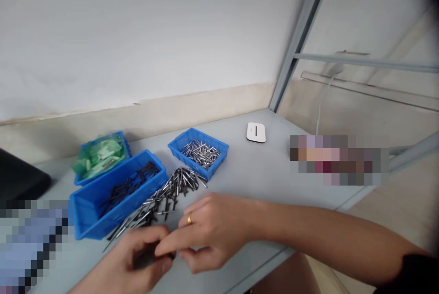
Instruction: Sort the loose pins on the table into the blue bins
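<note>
My left hand (137, 257) is curled at the table's front, thumb and fingers closed around something small and dark that is mostly hidden. My right hand (209, 234), with a gold ring, meets its fingertips; its index finger reaches in and its other fingers are bent. What the right fingers grip, if anything, cannot be made out. Just beyond both hands lies a loose pile of thin silver rods with black parts (168, 193). Behind it, a long blue bin (85, 221) holds black parts (130, 186), and a smaller blue bin (219, 159) holds short silver pins (202, 153).
Another blue bin (126, 145) with green plastic bagging (103, 154) stands back left. A white square device (256, 132) lies on the grey table (274, 170) near the wall. A metal frame post (291, 63) rises at the right corner. A dark object (20, 175) is far left.
</note>
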Tool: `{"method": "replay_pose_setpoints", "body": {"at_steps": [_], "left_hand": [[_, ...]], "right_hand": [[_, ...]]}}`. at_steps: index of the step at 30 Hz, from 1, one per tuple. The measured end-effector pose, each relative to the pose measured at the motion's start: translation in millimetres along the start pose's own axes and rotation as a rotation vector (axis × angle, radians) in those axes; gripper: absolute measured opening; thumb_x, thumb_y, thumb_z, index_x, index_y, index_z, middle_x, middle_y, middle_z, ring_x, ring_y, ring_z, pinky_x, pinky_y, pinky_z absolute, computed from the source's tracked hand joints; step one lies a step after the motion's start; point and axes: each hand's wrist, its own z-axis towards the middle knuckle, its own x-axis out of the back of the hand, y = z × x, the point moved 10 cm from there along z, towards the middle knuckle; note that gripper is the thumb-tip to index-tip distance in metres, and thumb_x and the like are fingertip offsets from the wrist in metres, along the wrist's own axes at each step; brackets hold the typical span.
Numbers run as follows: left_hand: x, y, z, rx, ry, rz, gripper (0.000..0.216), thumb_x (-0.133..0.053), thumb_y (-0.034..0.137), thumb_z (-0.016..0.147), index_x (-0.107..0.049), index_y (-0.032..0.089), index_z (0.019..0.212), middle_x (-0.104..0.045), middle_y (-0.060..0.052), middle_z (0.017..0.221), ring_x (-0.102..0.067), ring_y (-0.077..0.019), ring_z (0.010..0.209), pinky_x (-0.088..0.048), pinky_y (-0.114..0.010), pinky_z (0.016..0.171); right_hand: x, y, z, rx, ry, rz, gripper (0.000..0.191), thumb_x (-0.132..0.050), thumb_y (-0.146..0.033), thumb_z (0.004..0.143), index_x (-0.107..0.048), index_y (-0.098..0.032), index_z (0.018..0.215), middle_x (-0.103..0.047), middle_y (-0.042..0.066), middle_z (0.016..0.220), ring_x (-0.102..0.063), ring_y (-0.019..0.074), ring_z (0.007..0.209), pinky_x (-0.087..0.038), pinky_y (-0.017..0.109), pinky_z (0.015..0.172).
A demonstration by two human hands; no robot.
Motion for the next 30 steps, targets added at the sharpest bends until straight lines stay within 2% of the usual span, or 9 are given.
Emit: {"method": "replay_pose_setpoints", "body": {"at_steps": [4, 9, 14, 18, 20, 24, 30], "left_hand": [[-1.9, 2.0, -4.1, -0.065, 0.033, 0.148, 0.011, -0.057, 0.031, 0.072, -0.06, 0.021, 0.067, -0.062, 0.002, 0.065, -0.057, -0.0152, 0.064, -0.046, -0.022, 0.061], [-1.6, -2.2, 0.1, -0.034, 0.026, 0.152, 0.012, -0.054, 0.031, 0.073, -0.059, 0.021, 0.07, -0.061, 0.002, 0.066, -0.057, -0.0159, 0.065, -0.046, -0.022, 0.061], [-4.4, -0.6, 2.8, -0.053, -0.077, 0.191, 0.008, -0.055, 0.025, 0.072, -0.052, 0.021, 0.065, -0.054, 0.005, 0.063, -0.053, -0.0133, 0.061, -0.044, -0.019, 0.056], [-6.2, 4.8, 0.6, -0.059, -0.079, 0.233, 0.005, -0.055, 0.024, 0.072, -0.058, 0.021, 0.069, -0.06, 0.004, 0.066, -0.056, -0.0141, 0.062, -0.046, -0.019, 0.057], [-7.9, 4.9, -0.8, -0.044, -0.049, 0.244, 0.009, -0.054, 0.024, 0.071, -0.062, 0.021, 0.071, -0.062, 0.003, 0.066, -0.058, -0.0153, 0.063, -0.047, -0.021, 0.058], [-4.3, 3.9, -3.7, -0.044, 0.093, 0.267, 0.012, -0.054, 0.03, 0.073, -0.062, 0.022, 0.069, -0.061, 0.003, 0.064, -0.054, -0.0156, 0.061, -0.045, -0.023, 0.058], [0.2, 2.5, -4.3, -0.009, 0.087, 0.132, 0.021, -0.051, 0.038, 0.085, -0.058, 0.022, 0.074, -0.058, 0.002, 0.068, -0.053, -0.0161, 0.065, -0.045, -0.023, 0.059]], "right_hand": [[-4.9, -7.2, 0.2, 0.049, -0.096, -0.035, 0.031, -0.05, -0.024, 0.095, -0.064, -0.022, 0.122, -0.072, -0.004, 0.088, -0.061, 0.0123, 0.072, -0.046, 0.024, 0.071], [-4.5, -5.1, 1.5, 0.053, -0.081, -0.115, 0.029, -0.046, -0.023, 0.097, -0.067, -0.021, 0.118, -0.072, -0.003, 0.086, -0.06, 0.0117, 0.07, -0.043, 0.025, 0.066], [-7.0, -4.9, -0.7, 0.054, -0.098, -0.132, 0.033, -0.047, -0.022, 0.097, -0.062, -0.024, 0.127, -0.071, -0.003, 0.088, -0.06, 0.0118, 0.071, -0.042, 0.026, 0.065], [-8.0, -6.4, -1.3, 0.069, -0.087, -0.155, 0.028, -0.046, -0.024, 0.099, -0.063, -0.023, 0.121, -0.071, -0.003, 0.088, -0.06, 0.0114, 0.072, -0.042, 0.025, 0.065], [-5.3, -5.9, -0.6, 0.066, -0.05, -0.161, 0.024, -0.046, -0.025, 0.099, -0.065, -0.022, 0.115, -0.071, -0.003, 0.087, -0.06, 0.0114, 0.071, -0.041, 0.025, 0.063], [-1.2, -3.5, -0.3, 0.056, -0.006, -0.155, 0.019, -0.047, -0.027, 0.098, -0.066, -0.022, 0.102, -0.071, -0.004, 0.084, -0.058, 0.0112, 0.067, -0.039, 0.025, 0.058], [6.5, 1.1, -2.1, 0.026, 0.027, -0.157, 0.019, -0.043, -0.026, 0.101, -0.061, -0.02, 0.101, -0.067, -0.002, 0.075, -0.058, 0.0122, 0.065, -0.041, 0.025, 0.061]]}}
